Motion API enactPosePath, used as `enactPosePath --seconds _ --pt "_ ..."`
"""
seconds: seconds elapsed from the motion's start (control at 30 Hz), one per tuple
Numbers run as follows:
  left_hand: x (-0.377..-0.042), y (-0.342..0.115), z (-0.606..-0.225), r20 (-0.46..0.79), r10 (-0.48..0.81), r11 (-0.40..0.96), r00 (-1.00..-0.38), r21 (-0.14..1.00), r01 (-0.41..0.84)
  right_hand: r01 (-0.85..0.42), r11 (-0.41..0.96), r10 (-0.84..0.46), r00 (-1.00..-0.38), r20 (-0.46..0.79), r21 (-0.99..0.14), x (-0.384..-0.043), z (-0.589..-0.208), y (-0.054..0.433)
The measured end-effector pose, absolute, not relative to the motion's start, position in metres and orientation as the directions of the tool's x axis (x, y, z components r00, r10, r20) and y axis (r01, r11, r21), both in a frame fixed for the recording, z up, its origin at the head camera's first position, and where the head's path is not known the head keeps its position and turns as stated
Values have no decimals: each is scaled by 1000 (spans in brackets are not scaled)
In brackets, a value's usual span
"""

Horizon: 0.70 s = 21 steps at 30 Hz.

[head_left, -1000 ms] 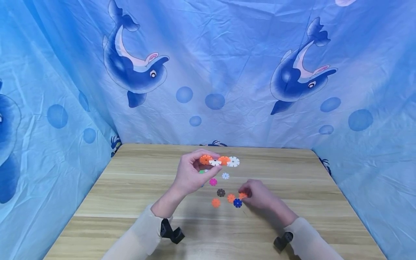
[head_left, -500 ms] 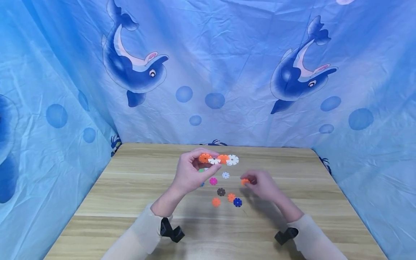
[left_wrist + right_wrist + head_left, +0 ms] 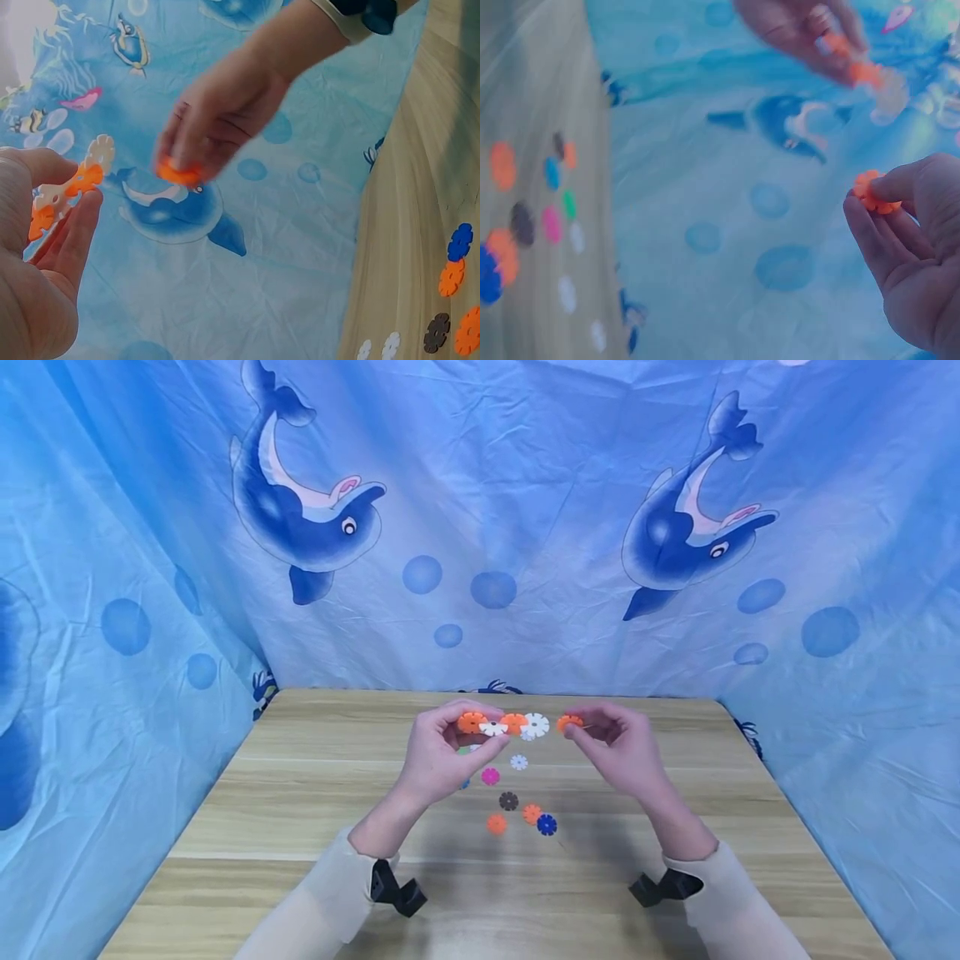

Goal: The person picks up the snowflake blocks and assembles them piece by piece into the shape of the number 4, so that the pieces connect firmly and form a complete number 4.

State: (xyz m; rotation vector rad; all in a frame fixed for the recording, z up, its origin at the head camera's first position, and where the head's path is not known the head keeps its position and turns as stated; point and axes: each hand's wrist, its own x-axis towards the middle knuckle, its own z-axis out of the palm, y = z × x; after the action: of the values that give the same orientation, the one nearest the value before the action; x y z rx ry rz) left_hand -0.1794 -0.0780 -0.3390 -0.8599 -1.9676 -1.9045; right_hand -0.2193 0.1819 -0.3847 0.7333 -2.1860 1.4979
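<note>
My left hand point(image 3: 442, 760) pinches a chain of flower-shaped snowflake discs point(image 3: 514, 724), orange and white in turn, raised above the table. A white disc forms its free right end; in the left wrist view the chain point(image 3: 88, 178) slants up from between thumb and fingers. My right hand point(image 3: 626, 752) holds a single orange snowflake disc point(image 3: 567, 723) between thumb and fingers, level with the chain. A small gap separates that disc from the white end. The right wrist view shows the notched rim of the orange disc point(image 3: 870, 191), partly covered by the thumb.
Loose discs lie on the wooden table point(image 3: 300, 827) below the hands: a brown disc point(image 3: 508, 801), a dark blue disc point(image 3: 547, 824), a pink disc point(image 3: 490, 776), a white disc point(image 3: 519, 762) and two orange ones. A blue dolphin-print curtain point(image 3: 495, 527) encloses the table's back and sides.
My right hand has lifted an orange disc off the table, from beside the dark blue one, and carried it up to near the chain's white end. The left hand stays almost still.
</note>
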Motion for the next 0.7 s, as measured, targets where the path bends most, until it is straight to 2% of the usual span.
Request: enactPosePath --seconds 0.27,0.7 --pt "-180 -78 -339 563 226 -38 -795 821 570 -690 125 -212 -721 660 -713 -204 -359 170" --pt "-179 -75 -339 561 247 -78 -790 824 561 -749 131 -230 -661 715 -650 -181 -334 154"
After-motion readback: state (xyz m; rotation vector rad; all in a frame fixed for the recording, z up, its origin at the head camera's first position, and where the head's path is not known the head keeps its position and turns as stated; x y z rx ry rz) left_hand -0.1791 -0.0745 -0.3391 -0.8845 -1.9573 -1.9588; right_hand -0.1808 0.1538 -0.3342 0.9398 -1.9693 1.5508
